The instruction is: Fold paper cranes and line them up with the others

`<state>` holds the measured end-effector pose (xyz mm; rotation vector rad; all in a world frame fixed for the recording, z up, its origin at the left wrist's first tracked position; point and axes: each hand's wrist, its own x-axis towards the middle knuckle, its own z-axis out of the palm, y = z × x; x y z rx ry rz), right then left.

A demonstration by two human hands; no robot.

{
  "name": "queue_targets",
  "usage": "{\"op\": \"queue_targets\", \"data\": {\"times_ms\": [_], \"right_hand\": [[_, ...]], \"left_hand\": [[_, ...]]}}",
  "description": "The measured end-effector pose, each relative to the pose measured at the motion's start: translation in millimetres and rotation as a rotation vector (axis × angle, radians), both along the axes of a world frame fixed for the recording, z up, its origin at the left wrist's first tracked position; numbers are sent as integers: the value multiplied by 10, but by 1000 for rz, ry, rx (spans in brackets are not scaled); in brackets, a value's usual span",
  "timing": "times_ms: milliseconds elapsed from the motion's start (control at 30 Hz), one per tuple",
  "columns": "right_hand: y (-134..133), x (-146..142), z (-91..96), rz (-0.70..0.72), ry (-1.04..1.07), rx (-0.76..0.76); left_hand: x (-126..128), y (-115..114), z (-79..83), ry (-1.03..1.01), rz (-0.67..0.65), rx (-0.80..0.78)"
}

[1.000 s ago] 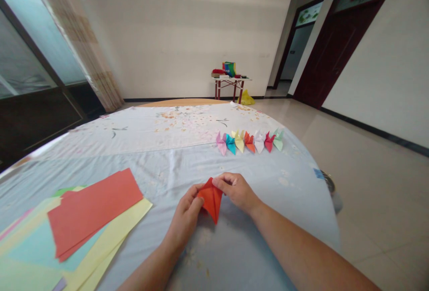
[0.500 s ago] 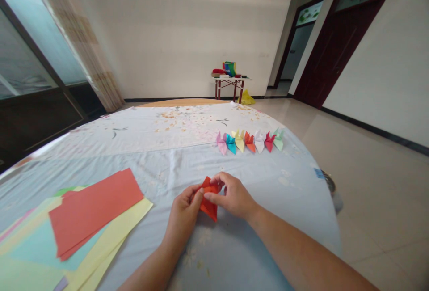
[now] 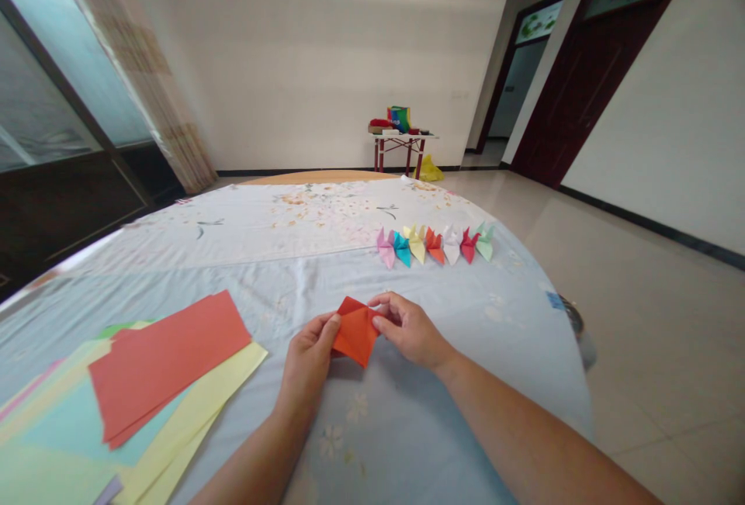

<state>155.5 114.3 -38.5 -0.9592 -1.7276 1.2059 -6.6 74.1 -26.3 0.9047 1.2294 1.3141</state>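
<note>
A piece of folded orange-red paper (image 3: 356, 334) is held just above the tablecloth, with one corner pointing down toward me. My left hand (image 3: 314, 346) pinches its left edge, thumb on top. At the right edge, my right hand (image 3: 407, 330) grips the paper between thumb and fingers. Creases run across the paper's face; its underside is hidden. Beyond my hands stands a row of several folded paper cranes (image 3: 434, 246) in pink, blue, yellow, orange, white, red and pale green.
A stack of coloured paper, with red sheets (image 3: 174, 365) on top and yellow sheets (image 3: 192, 431) below, lies at the left. The round table has a floral tablecloth (image 3: 279, 233). A small side table (image 3: 401, 140) stands by the far wall.
The paper has been turned and spread flatter, so more of its face shows. My left hand has shifted slightly left, and my right hand has moved to the paper's right edge.
</note>
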Motion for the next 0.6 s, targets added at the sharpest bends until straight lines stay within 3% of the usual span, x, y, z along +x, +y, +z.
{"op": "queue_targets", "data": {"times_ms": [167,367,600], "right_hand": [[6,49,54,22,-115,48],[24,140,135,176,-170,67],[33,200,172,257,-236,159]], "left_hand": [[-5,5,23,-19,45,35],[-48,29,9,65,36,70],[-47,30,40,98,15,28]]}}
